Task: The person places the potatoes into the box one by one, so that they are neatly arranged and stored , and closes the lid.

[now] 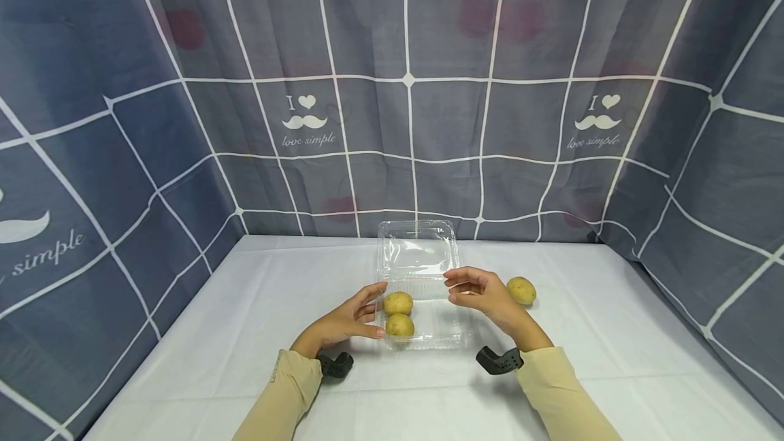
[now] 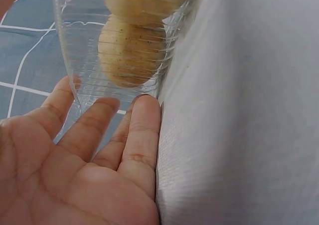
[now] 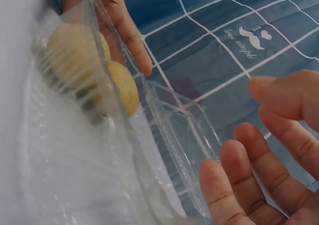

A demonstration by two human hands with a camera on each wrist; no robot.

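A clear plastic clamshell container (image 1: 437, 322) stands on the table with its lid (image 1: 418, 250) raised at the back. Two potatoes lie along its left side, a rear potato (image 1: 398, 303) and a front potato (image 1: 400, 325). My left hand (image 1: 346, 318) is at the container's left side, its fingertips right at the ribbed wall (image 2: 84, 50) and its thumb near the front left corner. Over the right rim hovers my right hand (image 1: 490, 298), fingers loosely bent and nothing between them. Behind it, to the right, a third potato (image 1: 521, 290) rests on the table.
A white cloth covers the table (image 1: 202, 373). Dark blue-grey curtains (image 1: 441, 121) with white grid lines enclose the back and both sides. Each wrist wears a black device, the left one (image 1: 335, 365) and the right one (image 1: 499, 361).
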